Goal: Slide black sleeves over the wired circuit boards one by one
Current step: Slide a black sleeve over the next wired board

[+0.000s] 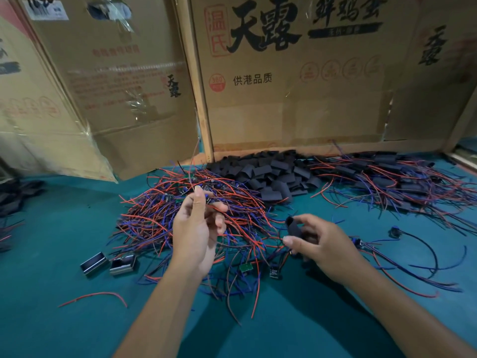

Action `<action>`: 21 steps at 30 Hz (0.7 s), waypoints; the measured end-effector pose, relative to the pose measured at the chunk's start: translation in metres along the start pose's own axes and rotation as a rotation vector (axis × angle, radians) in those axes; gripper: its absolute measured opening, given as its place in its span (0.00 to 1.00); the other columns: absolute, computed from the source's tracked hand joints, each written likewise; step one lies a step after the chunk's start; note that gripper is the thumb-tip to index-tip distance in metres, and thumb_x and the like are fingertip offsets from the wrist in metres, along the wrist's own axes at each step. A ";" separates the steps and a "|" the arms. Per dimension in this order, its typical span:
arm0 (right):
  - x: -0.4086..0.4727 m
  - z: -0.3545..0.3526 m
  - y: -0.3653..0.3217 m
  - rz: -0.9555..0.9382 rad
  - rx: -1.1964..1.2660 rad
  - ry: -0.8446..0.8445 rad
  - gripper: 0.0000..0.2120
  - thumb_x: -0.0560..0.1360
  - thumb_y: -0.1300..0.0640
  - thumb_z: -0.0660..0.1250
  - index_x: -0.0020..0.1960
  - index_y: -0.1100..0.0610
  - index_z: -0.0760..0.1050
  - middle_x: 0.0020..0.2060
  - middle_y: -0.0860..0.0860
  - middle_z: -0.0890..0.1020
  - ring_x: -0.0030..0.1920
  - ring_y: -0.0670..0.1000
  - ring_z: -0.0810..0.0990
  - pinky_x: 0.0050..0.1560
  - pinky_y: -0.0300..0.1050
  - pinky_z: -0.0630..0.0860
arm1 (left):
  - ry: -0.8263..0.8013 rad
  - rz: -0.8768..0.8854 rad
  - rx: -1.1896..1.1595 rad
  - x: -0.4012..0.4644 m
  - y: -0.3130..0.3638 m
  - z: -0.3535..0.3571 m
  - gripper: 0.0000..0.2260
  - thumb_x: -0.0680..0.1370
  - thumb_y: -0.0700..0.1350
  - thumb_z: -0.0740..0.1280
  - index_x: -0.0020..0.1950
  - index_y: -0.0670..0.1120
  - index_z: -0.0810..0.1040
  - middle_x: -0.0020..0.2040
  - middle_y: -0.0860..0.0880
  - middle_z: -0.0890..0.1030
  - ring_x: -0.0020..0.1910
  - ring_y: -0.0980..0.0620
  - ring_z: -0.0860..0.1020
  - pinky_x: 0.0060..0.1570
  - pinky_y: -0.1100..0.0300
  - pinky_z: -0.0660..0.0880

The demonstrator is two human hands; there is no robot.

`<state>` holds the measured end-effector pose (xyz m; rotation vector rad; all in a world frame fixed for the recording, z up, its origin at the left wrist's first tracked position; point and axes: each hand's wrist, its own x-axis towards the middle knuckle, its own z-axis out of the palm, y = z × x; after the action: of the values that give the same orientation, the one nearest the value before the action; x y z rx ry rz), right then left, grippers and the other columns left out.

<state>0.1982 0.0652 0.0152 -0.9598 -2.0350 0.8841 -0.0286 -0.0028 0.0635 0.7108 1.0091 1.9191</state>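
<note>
At twelve o'clock from your left hand (197,228), pinching a small wired circuit board (209,200), lie many bare boards, while your right hand (313,245) grips one black tubular sleeve (294,228); sleeved ones sit at two o'clock, so much remains.

The table top (64,319) looks like a matt teal mat, smooth. The sleeves (273,174) are a dull black, soft-looking stuff with barely any shine. The wires (180,223) have smooth plastic coating in red, blue and black. The two little boxes (108,263) look like shiny metal. The cartons (296,99) behind are plain brown cardboard, with glossy clear tape (134,99) crinkling on one.
</note>
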 end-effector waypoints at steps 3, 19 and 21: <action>0.000 0.002 -0.004 -0.036 -0.122 -0.028 0.11 0.69 0.45 0.75 0.47 0.43 0.75 0.40 0.37 0.82 0.40 0.35 0.79 0.40 0.27 0.71 | 0.012 -0.025 -0.081 0.003 0.002 -0.003 0.14 0.83 0.53 0.60 0.47 0.43 0.74 0.33 0.46 0.77 0.25 0.54 0.69 0.24 0.64 0.68; -0.012 0.024 -0.021 -0.093 -0.106 -0.114 0.11 0.71 0.47 0.75 0.50 0.45 0.75 0.34 0.36 0.79 0.34 0.39 0.75 0.38 0.29 0.69 | -0.194 -0.194 -0.522 0.005 0.001 -0.010 0.12 0.80 0.54 0.60 0.48 0.45 0.73 0.33 0.53 0.72 0.23 0.60 0.68 0.22 0.70 0.68; -0.012 0.023 -0.023 -0.093 -0.094 -0.114 0.12 0.71 0.48 0.75 0.51 0.46 0.76 0.36 0.37 0.80 0.37 0.40 0.76 0.41 0.30 0.71 | -0.220 -0.201 -0.532 0.006 -0.001 -0.010 0.12 0.79 0.54 0.61 0.48 0.45 0.73 0.33 0.52 0.73 0.23 0.60 0.69 0.21 0.69 0.68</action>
<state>0.1776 0.0378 0.0187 -0.8740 -2.2164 0.8167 -0.0389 -0.0012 0.0581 0.4745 0.3866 1.7741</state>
